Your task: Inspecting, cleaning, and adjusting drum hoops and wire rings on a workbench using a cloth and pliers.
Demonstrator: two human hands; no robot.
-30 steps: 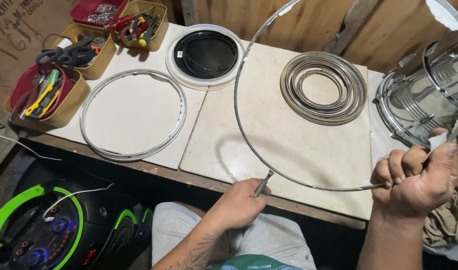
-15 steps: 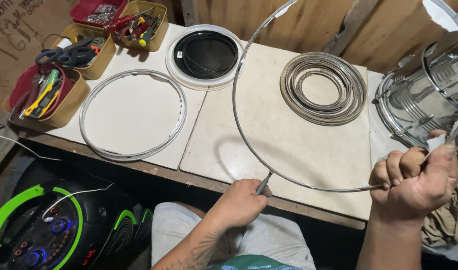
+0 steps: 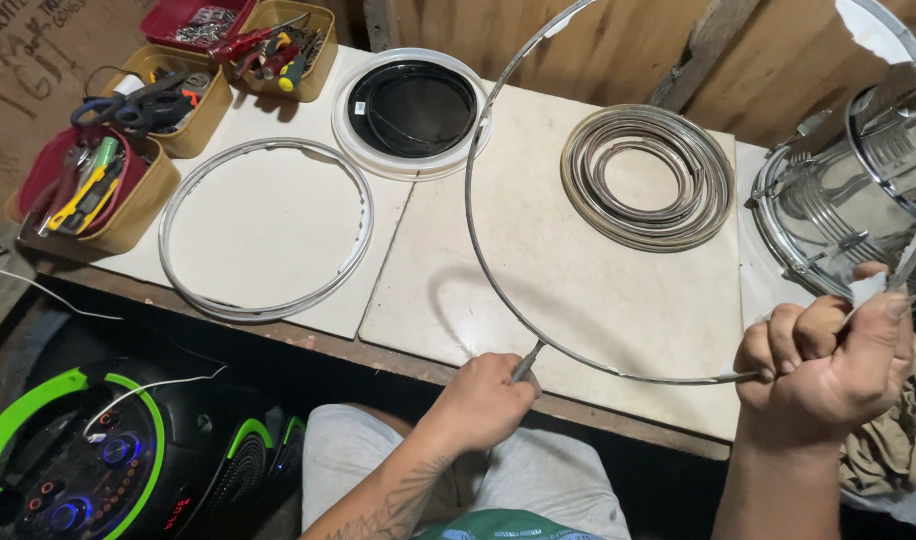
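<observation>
Over the near edge of the tiled table (image 3: 598,290), I hold a big thin metal hoop (image 3: 475,240) up at a tilt. My right hand (image 3: 828,365) is a tight fist clamped on its lower right part. My left hand (image 3: 483,400) is closed around a small metal tool (image 3: 525,362) whose tip touches the hoop's bottom edge. At the far left stand yellow tubs (image 3: 128,215) holding pliers, scissors and screwdrivers, and a red tray (image 3: 193,22) of small metal bits. A flat ring (image 3: 268,228), a black disc (image 3: 413,108) and a coiled strip (image 3: 646,176) lie on the tiles.
</observation>
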